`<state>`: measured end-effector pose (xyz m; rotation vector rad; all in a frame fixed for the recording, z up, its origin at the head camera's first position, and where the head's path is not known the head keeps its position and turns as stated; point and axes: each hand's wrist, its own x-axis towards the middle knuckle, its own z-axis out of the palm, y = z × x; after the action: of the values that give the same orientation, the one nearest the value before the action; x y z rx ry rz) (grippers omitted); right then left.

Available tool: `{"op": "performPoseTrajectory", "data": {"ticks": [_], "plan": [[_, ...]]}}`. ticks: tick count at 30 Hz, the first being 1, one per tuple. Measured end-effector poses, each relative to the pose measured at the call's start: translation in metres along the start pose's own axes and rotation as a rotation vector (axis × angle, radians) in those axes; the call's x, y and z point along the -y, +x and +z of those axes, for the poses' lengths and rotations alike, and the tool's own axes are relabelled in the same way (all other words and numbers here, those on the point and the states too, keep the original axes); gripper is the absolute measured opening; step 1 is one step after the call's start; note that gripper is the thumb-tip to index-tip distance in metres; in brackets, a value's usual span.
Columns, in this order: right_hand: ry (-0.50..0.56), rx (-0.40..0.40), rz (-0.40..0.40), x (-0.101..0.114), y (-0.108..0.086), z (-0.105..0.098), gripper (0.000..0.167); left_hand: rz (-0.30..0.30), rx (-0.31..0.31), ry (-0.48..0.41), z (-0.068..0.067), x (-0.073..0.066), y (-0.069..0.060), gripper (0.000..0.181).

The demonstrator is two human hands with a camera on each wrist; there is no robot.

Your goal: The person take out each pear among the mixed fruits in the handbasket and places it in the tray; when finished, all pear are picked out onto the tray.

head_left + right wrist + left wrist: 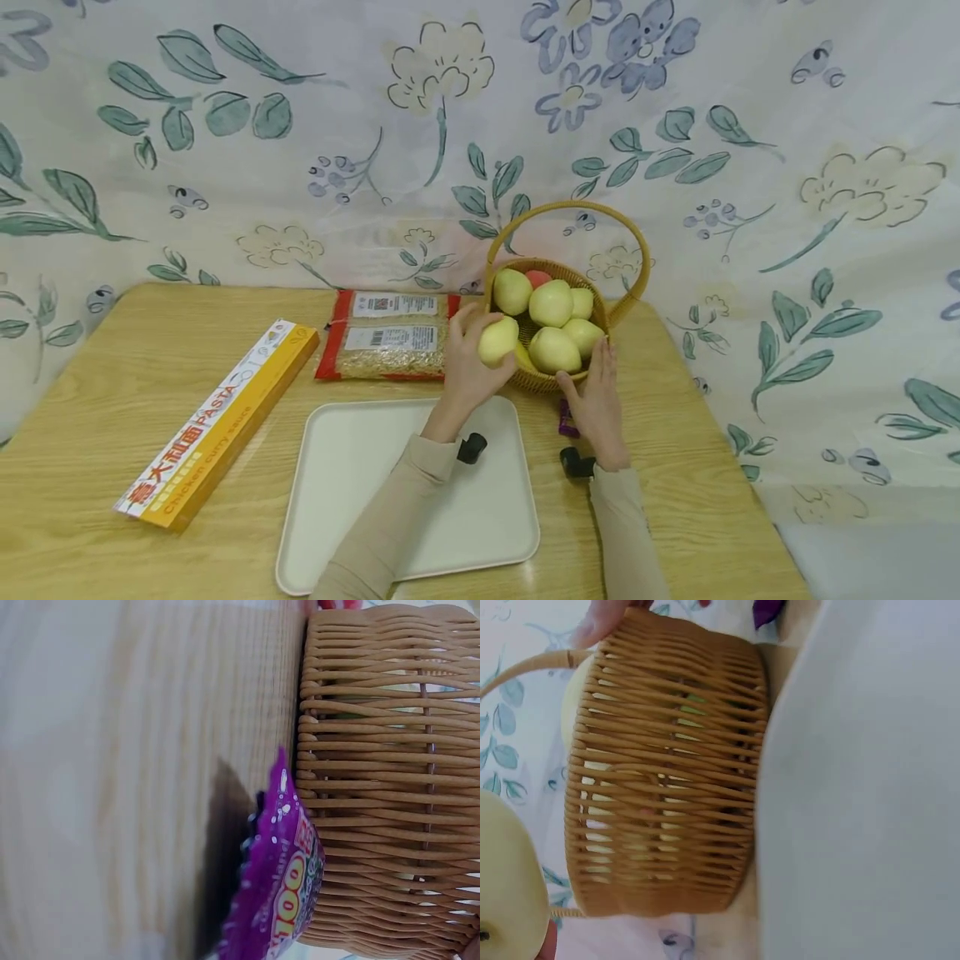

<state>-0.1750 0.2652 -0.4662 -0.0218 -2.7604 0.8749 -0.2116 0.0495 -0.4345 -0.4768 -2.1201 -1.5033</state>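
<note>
My left hand (471,371) grips a pale yellow-green apple (498,341) in front of the left rim of a wicker basket (538,382). The same apple (506,881) shows at the left edge of the left wrist view. Several similar apples (551,303) lie in the basket, with a red fruit (538,278) at the back and a bit of something yellow (522,357) low on the left. My right hand (597,408) rests against the basket's front right side, its fingers straight along the weave and its thumb at the front rim.
A purple snack packet (281,877) lies beside the basket, below my right hand. The white tray (352,475) is under my left forearm. Behind it lies a red-edged clear bag (390,337); a pasta box (225,421) lies left. The basket's tall handle (573,204) arches above the fruit.
</note>
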Motion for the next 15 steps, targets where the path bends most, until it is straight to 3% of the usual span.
{"op": "performPoseTrajectory", "data": {"ticks": [3,7,13,15], "plan": [[-0.006,0.002,0.002,-0.001,0.0,-0.001,0.088,-0.009,-0.036,0.012,-0.005,0.003,-0.01,0.056],[-0.015,0.004,0.002,-0.001,0.0,-0.002,0.088,-0.046,-0.018,0.042,-0.01,0.005,-0.021,0.062],[-0.015,0.005,-0.001,0.001,-0.001,-0.002,0.088,-0.16,0.117,0.052,-0.01,0.005,-0.035,0.07],[-0.016,0.001,-0.003,0.002,0.0,-0.002,0.088,-0.171,0.158,0.049,-0.009,0.006,-0.039,0.068]]}}
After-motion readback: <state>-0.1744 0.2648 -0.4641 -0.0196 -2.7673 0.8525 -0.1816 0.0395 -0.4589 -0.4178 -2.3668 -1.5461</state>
